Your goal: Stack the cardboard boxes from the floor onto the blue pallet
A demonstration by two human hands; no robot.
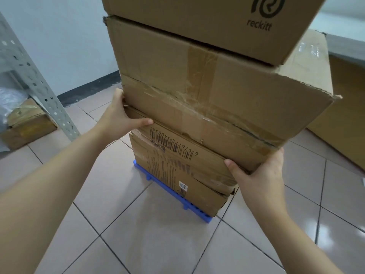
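Observation:
A stack of cardboard boxes stands on the blue pallet (pixel 150 176), whose edge shows beneath the bottom box (pixel 177 175). Above it sits a box with a barcode (pixel 173 147), then a large taped box (pixel 197 91), then a top box printed "reckitt" (pixel 207 18). My left hand (pixel 126 115) grips the left lower corner of the large taped box, thumb across the barcode box's top edge. My right hand (pixel 258 173) holds the same box's near right lower corner from below.
A grey perforated metal shelf post (pixel 35 84) leans at the left, with a worn cardboard box (pixel 25 125) on the floor behind it. Another big cardboard box (pixel 339 119) stands at the right. Beige tiled floor (pixel 158 234) lies in front of the pallet.

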